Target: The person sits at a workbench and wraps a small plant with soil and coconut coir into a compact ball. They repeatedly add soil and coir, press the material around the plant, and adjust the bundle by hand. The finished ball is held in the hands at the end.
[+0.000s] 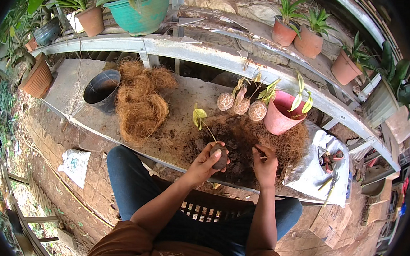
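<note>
My left hand (pixel 206 163) is closed around a dark ball of soil (pixel 219 157), from which a thin stem with yellow-green leaves (pixel 199 116) sticks out to the upper left. To its right, my right hand (pixel 265 163) is raised over the soil with its fingers bent and the thumb near the fingertips; whether a small thing is between them I cannot tell. Loose dark soil (pixel 237 148) lies under and between both hands. Beyond it, several string-wrapped balls (pixel 241 106) with wilted plants stand beside a pink pot (pixel 280 115) that has leafy stems in it.
Brown coconut fibre (pixel 142 105) is heaped at the left beside a black pot (pixel 102 88) and tangled string (pixel 74 101). At the right, a white plastic sheet (pixel 303 177) holds red-handled pruners (pixel 327 161) and scissors (pixel 332 185). A metal rail (pixel 210 53) runs behind the table.
</note>
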A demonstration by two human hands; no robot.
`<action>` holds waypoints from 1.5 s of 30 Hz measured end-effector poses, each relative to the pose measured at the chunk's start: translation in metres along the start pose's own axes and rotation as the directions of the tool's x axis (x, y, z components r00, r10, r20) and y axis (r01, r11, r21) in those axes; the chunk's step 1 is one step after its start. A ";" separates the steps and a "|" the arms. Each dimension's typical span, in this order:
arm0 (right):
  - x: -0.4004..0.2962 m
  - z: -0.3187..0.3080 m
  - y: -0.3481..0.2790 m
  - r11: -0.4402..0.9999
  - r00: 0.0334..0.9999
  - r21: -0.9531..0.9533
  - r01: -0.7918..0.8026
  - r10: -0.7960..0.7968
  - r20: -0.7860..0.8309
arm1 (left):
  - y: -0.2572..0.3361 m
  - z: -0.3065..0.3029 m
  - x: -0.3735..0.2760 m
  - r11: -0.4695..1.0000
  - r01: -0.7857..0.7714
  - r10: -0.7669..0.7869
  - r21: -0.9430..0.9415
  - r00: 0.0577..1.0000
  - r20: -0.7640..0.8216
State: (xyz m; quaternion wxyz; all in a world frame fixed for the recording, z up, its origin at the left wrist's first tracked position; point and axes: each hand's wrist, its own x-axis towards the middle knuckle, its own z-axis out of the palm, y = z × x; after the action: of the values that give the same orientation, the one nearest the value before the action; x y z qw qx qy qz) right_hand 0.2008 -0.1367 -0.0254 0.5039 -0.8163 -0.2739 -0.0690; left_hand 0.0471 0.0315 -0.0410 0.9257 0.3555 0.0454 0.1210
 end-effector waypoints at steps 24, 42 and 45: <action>0.001 -0.007 -0.025 0.988 0.991 0.149 -0.028 0.008 0.136 | 0.007 0.004 -0.001 0.997 -0.070 0.070 -0.013 0.997 -0.022; 0.006 -0.017 -0.001 0.995 0.997 0.090 -0.039 0.034 0.063 | 0.028 0.031 -0.009 0.891 0.056 0.013 0.450 0.989 -0.150; 0.005 -0.019 -0.005 0.991 0.994 0.096 -0.092 0.085 0.076 | 0.029 0.028 -0.007 0.916 0.047 0.031 0.398 0.982 -0.189</action>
State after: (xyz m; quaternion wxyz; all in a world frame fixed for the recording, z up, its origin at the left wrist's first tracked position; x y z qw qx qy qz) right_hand 0.2057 -0.1491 -0.0100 0.5362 -0.8036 -0.2584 -0.0037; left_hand 0.0395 0.0324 -0.0014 0.8251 0.5239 0.1593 0.1389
